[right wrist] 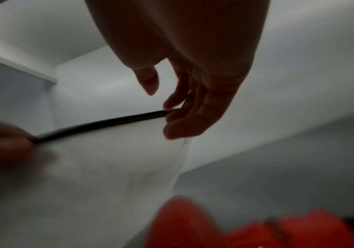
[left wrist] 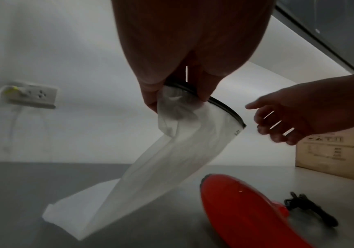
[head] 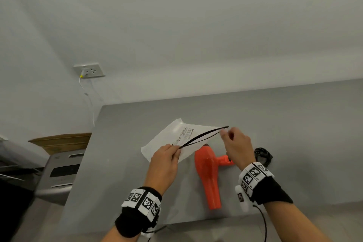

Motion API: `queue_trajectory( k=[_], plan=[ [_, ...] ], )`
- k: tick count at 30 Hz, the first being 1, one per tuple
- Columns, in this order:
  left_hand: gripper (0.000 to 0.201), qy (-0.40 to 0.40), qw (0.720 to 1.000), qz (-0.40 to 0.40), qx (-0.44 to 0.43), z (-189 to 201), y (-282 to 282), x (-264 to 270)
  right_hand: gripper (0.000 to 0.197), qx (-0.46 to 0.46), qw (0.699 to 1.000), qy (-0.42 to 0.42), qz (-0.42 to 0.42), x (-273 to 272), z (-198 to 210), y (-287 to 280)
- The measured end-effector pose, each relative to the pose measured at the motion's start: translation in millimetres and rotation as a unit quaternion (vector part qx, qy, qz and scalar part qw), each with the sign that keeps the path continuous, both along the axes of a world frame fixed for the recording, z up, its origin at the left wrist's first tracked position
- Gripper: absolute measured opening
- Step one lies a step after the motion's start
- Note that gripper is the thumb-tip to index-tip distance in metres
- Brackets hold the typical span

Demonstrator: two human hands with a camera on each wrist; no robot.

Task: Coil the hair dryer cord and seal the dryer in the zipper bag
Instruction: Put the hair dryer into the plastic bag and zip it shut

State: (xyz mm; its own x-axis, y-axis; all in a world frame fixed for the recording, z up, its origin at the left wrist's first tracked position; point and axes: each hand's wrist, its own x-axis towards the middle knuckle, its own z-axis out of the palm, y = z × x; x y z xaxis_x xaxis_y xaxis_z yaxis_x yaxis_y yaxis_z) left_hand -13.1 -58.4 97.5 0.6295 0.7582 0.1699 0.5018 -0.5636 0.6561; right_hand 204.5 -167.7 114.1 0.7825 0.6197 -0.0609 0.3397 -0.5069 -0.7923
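Observation:
A white zipper bag [head: 167,137] with a black zipper strip [head: 204,136] hangs lifted over the grey table [head: 294,124], its bottom end trailing on the surface. My left hand [head: 167,159] pinches the near end of the zipper strip [left wrist: 224,107]. My right hand [head: 235,143] is at the far end with relaxed fingers [right wrist: 184,109]; its fingertips meet the strip [right wrist: 99,124] and the thumb stands apart. The orange hair dryer [head: 208,173] lies flat under the hands. Its black cord [head: 263,155] sits bunched to the right of the handle.
A wall socket [head: 89,70] with a white cable is at the back left. A cardboard box [head: 60,141] and a grey appliance [head: 60,175] stand beyond the table's left edge. Another box [left wrist: 337,156] stands at the table's far side in the left wrist view.

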Motion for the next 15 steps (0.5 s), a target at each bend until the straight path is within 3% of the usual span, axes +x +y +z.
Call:
queue_trajectory(
  k=[2,4,7,12,15],
  plan=[
    [0.023,-0.016,0.999,-0.009,-0.026,-2.9,-11.7,7.8,0.045,0.021,0.989,0.140,0.039,-19.9,-2.8,4.9],
    [0.023,-0.015,0.997,-0.050,-0.057,-6.2,-22.9,14.6,0.034,0.037,0.979,0.189,0.064,-33.7,-12.2,9.3],
    [0.022,0.002,0.990,-0.098,-0.102,-11.2,-31.4,21.2,0.023,0.059,0.976,0.202,0.062,-37.3,-25.0,14.2],
    [0.008,0.002,0.988,-0.029,-0.151,-6.3,-26.1,27.1,0.030,0.063,0.970,0.176,0.152,-42.8,-26.9,9.3],
    [0.006,0.000,0.990,-0.004,-0.139,1.0,-16.9,25.4,0.020,0.040,0.972,0.149,0.176,-40.1,-27.6,6.0]
  ],
)
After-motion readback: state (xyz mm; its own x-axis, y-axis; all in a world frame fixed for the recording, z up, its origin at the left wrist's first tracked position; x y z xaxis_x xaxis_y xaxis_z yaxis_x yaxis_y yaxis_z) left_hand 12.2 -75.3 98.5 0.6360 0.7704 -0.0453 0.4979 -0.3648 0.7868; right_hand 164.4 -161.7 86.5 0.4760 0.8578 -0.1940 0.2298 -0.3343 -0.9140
